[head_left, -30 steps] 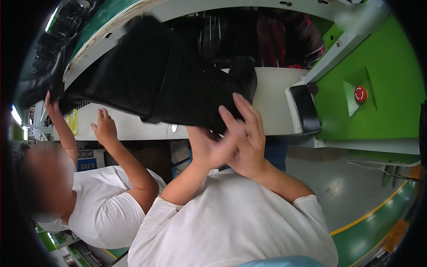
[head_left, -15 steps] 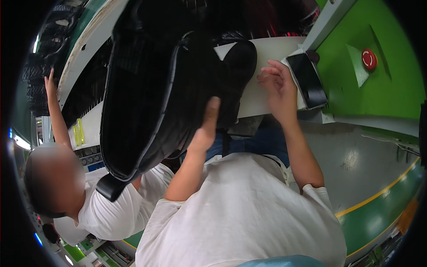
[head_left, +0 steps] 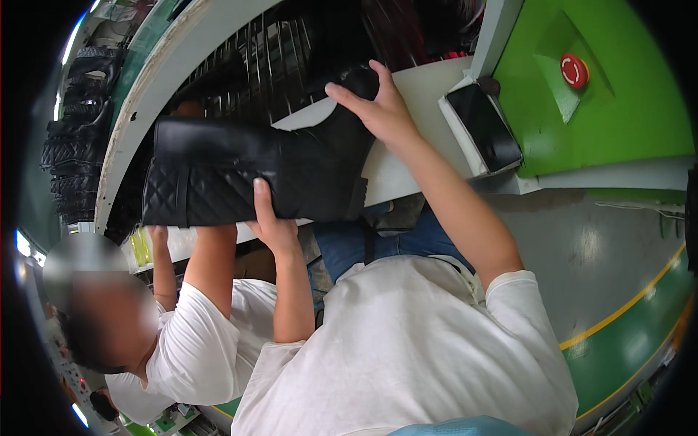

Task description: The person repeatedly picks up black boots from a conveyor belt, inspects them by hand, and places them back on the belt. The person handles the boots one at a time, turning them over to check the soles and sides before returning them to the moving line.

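Boot point(head_left: 247, 171), black, tall: long axis runs left to right, quilted shaft end pointing left, foot and sole end right. It lies above the white table point(head_left: 425, 94), near its front edge. Room: green machine panel point(head_left: 625, 109) with a red button point(head_left: 574, 70), grey floor point(head_left: 603, 254) with a yellow line. My left hand point(head_left: 270, 221) grips the shaft's lower edge, thumb up on the leather. My right hand point(head_left: 378, 109) rests open-fingered on the foot end.
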Demonstrator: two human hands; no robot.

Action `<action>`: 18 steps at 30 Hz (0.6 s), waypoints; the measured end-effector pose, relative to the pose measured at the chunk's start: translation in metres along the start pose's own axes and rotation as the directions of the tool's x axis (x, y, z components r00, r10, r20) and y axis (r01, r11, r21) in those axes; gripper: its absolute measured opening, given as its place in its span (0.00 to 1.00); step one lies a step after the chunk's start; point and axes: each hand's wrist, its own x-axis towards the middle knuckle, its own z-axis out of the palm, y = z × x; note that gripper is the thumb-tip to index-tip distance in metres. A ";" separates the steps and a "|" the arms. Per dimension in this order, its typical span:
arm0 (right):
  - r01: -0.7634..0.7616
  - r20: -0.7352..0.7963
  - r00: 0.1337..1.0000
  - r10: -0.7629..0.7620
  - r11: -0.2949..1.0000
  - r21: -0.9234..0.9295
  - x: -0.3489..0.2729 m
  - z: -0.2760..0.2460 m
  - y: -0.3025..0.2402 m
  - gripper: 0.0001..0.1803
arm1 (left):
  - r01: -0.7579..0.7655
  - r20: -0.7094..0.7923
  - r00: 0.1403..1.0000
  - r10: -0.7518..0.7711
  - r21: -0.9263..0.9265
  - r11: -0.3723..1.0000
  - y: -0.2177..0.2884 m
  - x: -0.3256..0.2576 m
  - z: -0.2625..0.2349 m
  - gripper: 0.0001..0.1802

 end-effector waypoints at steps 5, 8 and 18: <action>0.207 -0.006 0.978 -0.208 0.966 0.155 -0.044 0.001 -0.054 0.52 | 0.037 0.048 0.998 -0.035 -0.038 0.999 -0.018 -0.047 -0.069 0.33; 0.372 0.009 0.922 -0.386 0.893 0.253 -0.070 0.003 -0.063 0.46 | -0.002 0.148 0.989 0.003 -0.005 1.000 -0.046 -0.090 -0.130 0.37; 0.562 0.232 0.782 -0.579 0.815 0.141 -0.104 0.000 -0.107 0.44 | 0.132 0.107 0.984 -0.140 0.084 0.988 -0.152 -0.153 -0.262 0.52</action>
